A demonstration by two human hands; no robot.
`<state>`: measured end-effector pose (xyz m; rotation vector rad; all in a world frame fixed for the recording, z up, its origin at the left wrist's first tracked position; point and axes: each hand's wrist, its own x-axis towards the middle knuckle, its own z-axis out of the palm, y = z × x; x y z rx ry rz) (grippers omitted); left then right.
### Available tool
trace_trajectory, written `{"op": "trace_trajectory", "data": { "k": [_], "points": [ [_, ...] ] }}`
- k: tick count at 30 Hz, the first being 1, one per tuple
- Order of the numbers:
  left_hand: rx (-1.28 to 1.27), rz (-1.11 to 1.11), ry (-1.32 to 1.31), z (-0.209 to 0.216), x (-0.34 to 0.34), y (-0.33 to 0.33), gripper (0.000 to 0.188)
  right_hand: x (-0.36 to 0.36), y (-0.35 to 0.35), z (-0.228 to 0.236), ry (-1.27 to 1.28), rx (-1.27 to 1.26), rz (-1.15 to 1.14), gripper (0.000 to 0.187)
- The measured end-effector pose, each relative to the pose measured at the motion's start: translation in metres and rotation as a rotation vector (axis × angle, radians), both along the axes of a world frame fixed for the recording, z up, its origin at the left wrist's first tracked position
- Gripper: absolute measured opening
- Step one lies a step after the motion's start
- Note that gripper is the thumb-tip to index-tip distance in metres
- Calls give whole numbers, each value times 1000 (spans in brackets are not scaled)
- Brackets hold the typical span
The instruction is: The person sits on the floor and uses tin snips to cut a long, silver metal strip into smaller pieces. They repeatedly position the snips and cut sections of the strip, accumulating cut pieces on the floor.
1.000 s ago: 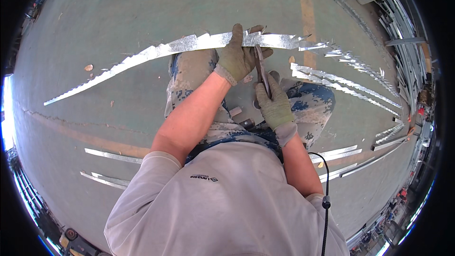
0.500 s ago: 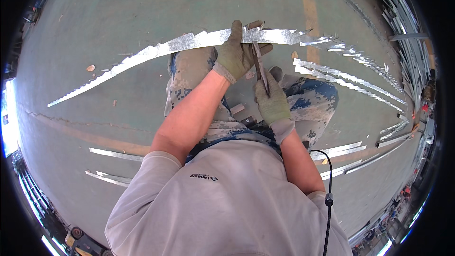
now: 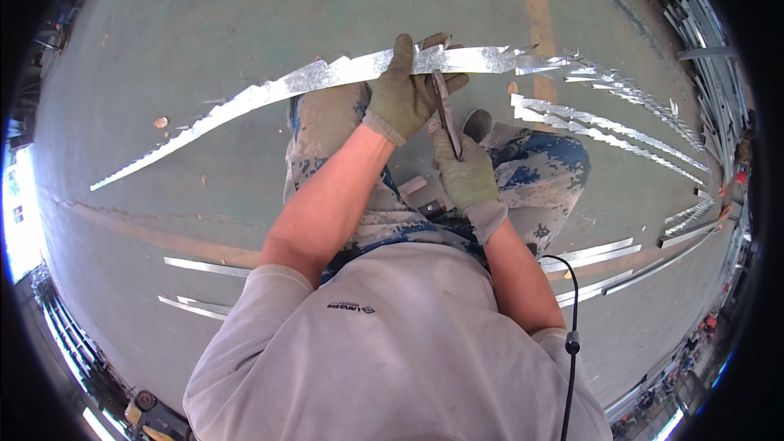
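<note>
A long, shiny galvanised metal strip (image 3: 327, 73) stretches across in front of me, its edge cut into jagged, saw-like notches with bent tabs. My left hand (image 3: 400, 98), in a dirty greenish work glove, holds the strip near its middle. The thumb crosses it while the fingers reach under and past it to the right. In my gloved right hand (image 3: 467, 170) is a long, dark metal tool that looks like tin snips (image 3: 446, 110). Its tip touches the strip's near edge, beside my left fingers; the grip is hidden in my closed hand.
More notched strips (image 3: 604, 126) lie on the green floor at right. Plain metal strips (image 3: 596, 253) lie lower right, others (image 3: 204, 267) lower left. A stack of long metal profiles (image 3: 702, 49) runs along the far right. A black cord (image 3: 574, 294) hangs by my right arm.
The view has shifted slightly, moving the floor things a little to the right. My hands keep nearly the same hold on the strip and the tool.
</note>
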<state>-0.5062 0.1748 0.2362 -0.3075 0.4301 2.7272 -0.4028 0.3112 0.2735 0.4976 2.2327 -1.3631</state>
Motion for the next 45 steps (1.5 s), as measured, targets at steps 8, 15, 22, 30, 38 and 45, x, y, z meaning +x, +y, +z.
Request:
{"op": "trace_trajectory", "data": {
  "k": [8,15,22,30,38,45],
  "points": [
    [48,-2,19,-5,1,-1,68,-5,10,6,-225,-366,-111,38],
    [4,-18,44,-11,1,-3,72,-1,19,3,-364,-915,-158,32],
    [-85,-30,89,0,1,-5,76,8,16,-23,-540,-1610,-180,40],
    [-126,-13,100,2,1,-4,73,1,17,6,-348,-1102,-150,47],
    [-132,-3,82,3,2,-3,70,3,27,6,-193,-642,-44,49],
    [-68,2,65,-3,1,-3,64,-1,19,5,-93,-457,-59,48]
  ]
}}
